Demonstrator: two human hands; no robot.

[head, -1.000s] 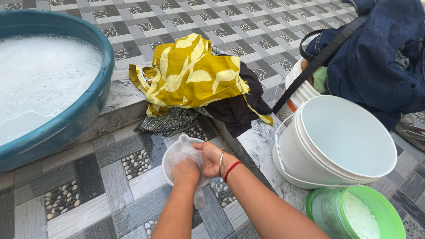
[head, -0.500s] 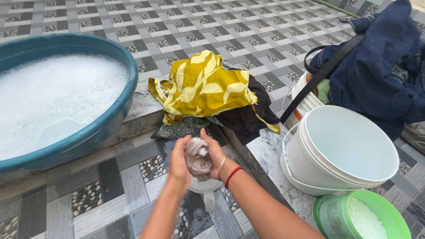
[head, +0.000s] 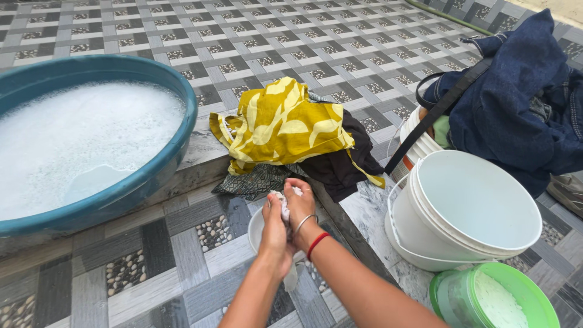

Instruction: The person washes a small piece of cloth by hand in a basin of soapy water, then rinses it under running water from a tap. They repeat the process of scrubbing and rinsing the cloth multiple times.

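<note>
near centre: left hand (head: 274, 228) and right hand (head: 299, 206), fingers clamped together on a small wet white cloth (head: 283, 205), wringing or rubbing it above a small white bowl (head: 256, 229) on the tiled floor; near right: green plastic tub of white powder (head: 495, 297), then stacked white plastic buckets (head: 467, 212); washing appears under way, judging by the unwashed yellow patterned garment (head: 282, 124) heaped beyond; far left: teal basin of soapy water (head: 85, 140)

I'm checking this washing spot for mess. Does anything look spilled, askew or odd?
Nothing looks spilled. The white bucket sits tilted on its side, and the yellow cloth lies heaped on the ledge. Both hands, left hand and right hand, wring a small white cloth.
</note>
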